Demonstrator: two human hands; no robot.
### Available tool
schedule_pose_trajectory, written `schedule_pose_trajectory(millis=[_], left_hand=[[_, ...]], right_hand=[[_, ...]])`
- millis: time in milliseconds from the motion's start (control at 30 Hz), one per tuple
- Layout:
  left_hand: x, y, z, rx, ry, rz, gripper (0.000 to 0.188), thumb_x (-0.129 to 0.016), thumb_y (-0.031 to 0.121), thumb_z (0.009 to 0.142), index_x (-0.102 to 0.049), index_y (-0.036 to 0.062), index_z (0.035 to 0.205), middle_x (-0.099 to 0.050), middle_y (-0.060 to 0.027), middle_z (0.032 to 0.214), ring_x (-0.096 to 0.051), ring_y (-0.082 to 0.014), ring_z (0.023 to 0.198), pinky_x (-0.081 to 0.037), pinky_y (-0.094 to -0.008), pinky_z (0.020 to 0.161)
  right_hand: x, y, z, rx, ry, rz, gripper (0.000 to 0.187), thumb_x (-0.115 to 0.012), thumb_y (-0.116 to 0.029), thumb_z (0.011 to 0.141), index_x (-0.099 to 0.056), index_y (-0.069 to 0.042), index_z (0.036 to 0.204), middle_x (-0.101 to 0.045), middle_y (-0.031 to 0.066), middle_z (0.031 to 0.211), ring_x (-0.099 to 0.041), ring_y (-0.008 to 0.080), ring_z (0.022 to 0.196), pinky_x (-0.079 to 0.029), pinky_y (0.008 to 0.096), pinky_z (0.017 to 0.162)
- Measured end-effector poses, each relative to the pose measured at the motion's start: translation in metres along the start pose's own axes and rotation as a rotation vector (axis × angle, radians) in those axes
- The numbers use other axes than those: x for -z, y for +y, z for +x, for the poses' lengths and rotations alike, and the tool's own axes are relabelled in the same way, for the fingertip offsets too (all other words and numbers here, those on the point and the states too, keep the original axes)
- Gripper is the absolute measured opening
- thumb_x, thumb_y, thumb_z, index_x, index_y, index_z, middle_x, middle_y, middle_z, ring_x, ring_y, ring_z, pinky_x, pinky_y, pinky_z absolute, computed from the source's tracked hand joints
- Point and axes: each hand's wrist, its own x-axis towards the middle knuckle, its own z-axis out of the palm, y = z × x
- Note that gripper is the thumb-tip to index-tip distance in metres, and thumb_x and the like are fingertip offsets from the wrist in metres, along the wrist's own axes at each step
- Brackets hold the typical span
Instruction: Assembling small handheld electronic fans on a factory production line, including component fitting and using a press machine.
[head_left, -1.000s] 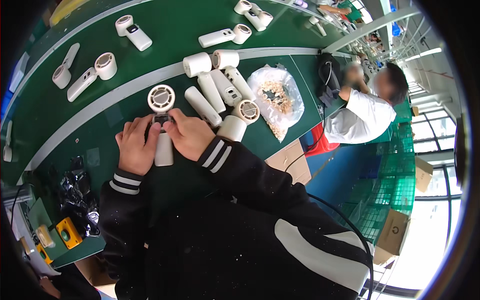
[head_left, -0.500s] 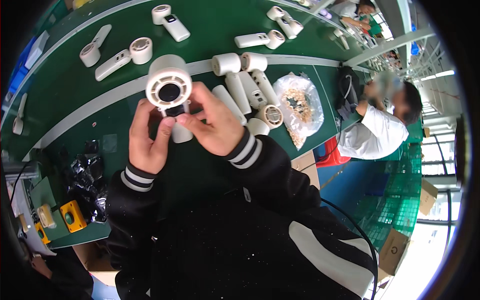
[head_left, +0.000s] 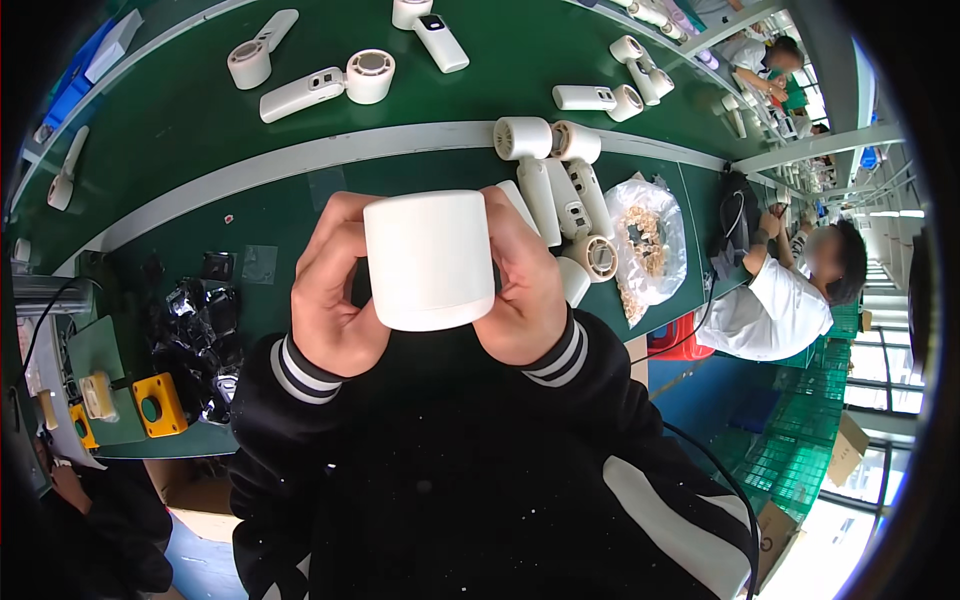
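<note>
A white handheld fan [head_left: 430,262] is held up between my two hands, its smooth round head filling the middle of the view. My left hand [head_left: 338,285] is closed on its left side, and my right hand [head_left: 525,280] grips it from the right. The fan's handle and most of my fingertips are hidden behind the head. Just beyond my right hand lies a cluster of several white fans [head_left: 568,200]. One of them shows its round vented grille [head_left: 598,258].
Several more white fans, one with a round head [head_left: 370,76], lie on the far green surface past a pale rail [head_left: 300,148]. A clear bag of small parts [head_left: 648,240] is at right. Black plastic wrappers [head_left: 200,325] and a yellow button box [head_left: 160,405] lie left. A person in white [head_left: 765,295] sits at right.
The fan has been turned, so its smooth side shows instead of the ringed grille and handle. It sits lower and further right in view. My view has shifted too.
</note>
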Motion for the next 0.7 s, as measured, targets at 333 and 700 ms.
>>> schedule_pose_trajectory(millis=[333, 700], left_hand=[[0.002, -0.008, -0.011, 0.262, 0.283, -0.275, 0.032, -0.064, 0.007, 0.091, -0.056, -0.0035, 0.120, -0.056, -0.0117, 0.114, -0.059, -0.0189, 0.100, -0.046, -0.0313, 0.088], [-0.019, -0.030, -0.023, 0.249, -0.132, 0.277, 0.070, -0.065, 0.015, 0.088, -0.028, 0.0023, 0.146, -0.046, -0.0207, 0.133, -0.052, -0.0328, 0.113, -0.043, -0.0389, 0.097]], right_hand=[[-0.005, 0.010, 0.001, -0.300, -0.196, 0.023, 0.041, -0.059, -0.011, 0.093, -0.044, 0.001, 0.128, -0.053, 0.0132, 0.110, -0.057, 0.0201, 0.100, -0.047, 0.0296, 0.084], [0.130, 0.084, 0.104, -0.691, 0.403, 0.279, 0.037, -0.050, -0.042, 0.097, -0.055, -0.009, 0.113, -0.063, 0.0049, 0.082, -0.051, 0.0117, 0.056, -0.039, 0.0263, 0.047]])
